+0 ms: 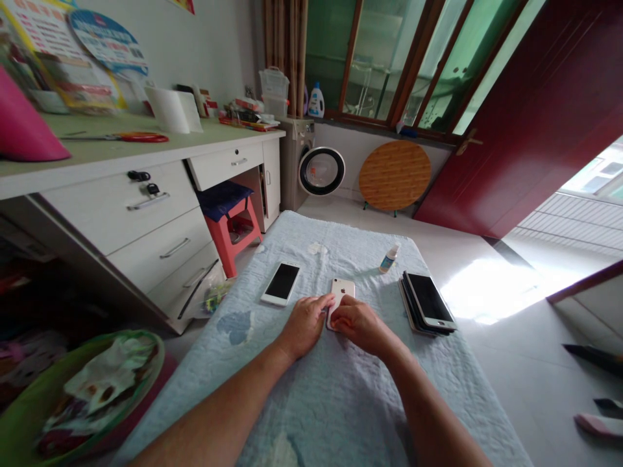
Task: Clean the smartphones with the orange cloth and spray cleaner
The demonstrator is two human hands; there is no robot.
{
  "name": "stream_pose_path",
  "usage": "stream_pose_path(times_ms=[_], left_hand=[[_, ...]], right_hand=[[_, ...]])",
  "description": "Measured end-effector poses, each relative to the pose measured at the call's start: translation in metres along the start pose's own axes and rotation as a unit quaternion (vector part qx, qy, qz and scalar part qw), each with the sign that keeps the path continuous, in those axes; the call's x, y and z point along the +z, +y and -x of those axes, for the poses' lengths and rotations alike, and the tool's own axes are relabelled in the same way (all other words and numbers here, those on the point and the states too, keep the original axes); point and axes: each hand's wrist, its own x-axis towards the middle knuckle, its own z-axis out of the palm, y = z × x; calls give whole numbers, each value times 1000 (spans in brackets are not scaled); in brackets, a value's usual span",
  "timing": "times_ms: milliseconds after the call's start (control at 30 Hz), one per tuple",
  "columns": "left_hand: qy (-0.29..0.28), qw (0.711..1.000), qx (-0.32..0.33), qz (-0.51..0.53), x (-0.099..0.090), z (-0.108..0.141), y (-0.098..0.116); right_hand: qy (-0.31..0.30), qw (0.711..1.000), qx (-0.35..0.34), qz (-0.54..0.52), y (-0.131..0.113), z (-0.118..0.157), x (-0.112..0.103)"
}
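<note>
Two bare hands met over a pale phone (343,289) lying back up on the soft bedcover (335,395). The left hand (306,321) braced at the phone's left edge, fingers together; the right hand (357,322) had its fingers curled over the lower part. Whether either pinched anything, I could not tell. Uneven pressing might skid the phone, since the wrinkled cloth gave poor backing. To the right, a stack of phones (429,299) sat close to the cover's edge; a tug on the fabric could tip it onto the hard floor (496,363). A white phone (282,283) at left seemed safer. Beyond, a small bottle (388,259) could topple on that uneven surface if knocked.
</note>
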Motion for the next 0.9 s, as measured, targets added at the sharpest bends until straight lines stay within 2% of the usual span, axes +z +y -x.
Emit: stream_pose_path(times_ms=[267, 367, 533, 700, 900], left_hand=[[6, 1000, 5, 19, -1, -1, -4], [2, 1000, 11, 13, 0, -1, -5], [-5, 1000, 24, 1, -1, 0, -3], [-13, 1000, 10, 2, -1, -1, -2], [-12, 1000, 18, 1, -2, 0, -2]], right_hand=[[18, 998, -18, 54, -15, -1, 14], [6, 996, -8, 85, -18, -2, 17], [-28, 990, 18, 137, -19, 2, 11], [-59, 984, 38, 165, -12, 9, 0], [-60, 977, 56, 195, -13, 8, -1]])
